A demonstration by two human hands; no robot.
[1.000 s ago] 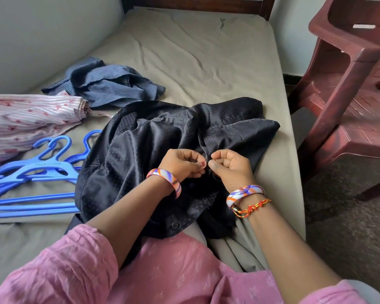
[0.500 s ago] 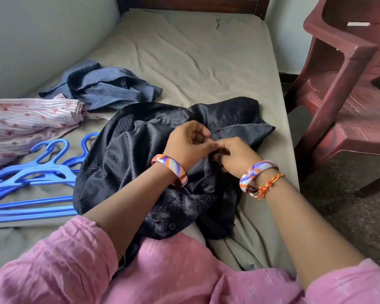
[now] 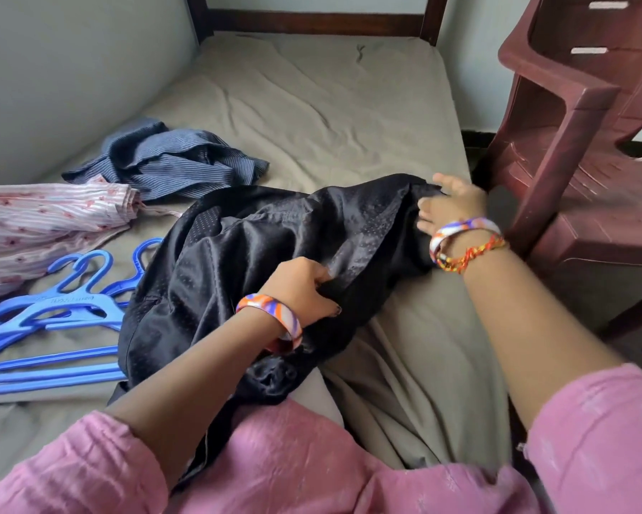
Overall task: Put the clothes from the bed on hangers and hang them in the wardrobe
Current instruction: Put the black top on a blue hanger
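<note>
While both hands work the black garment (image 3: 267, 254), it lies crumpled on the bed (image 3: 312, 105) right in front of the person, near edge spilling onto the pink-clad lap. Left hand (image 3: 304, 287), w/ an orange-purple bangle at the wrist, grips a fold of the black cloth near its middle, fingers curled into the fabric. Right hand (image 3: 449, 205) is out at the garment's far right corner, by the bed's edge; fingers look spread & touching the cloth, but it's blurred, so can't tell if it's gripping or just pressing. It wears a bangle plus a red-yellow thread band.

Blue hangers (image 3: 52, 313) lie in a loose pile on the bed to the left, hooks just beside the black garment's left edge; exact count unclear. Behind them, a pink striped garment (image 3: 45, 224) lies at the left edge of view, & a blue striped shirt (image 3: 171, 161) is bunched just beyond it, near the wall. Maroon plastic chair (image 3: 571, 161) stands on the floor, close to the bed's right side. Wardrobe isn't in view.
</note>
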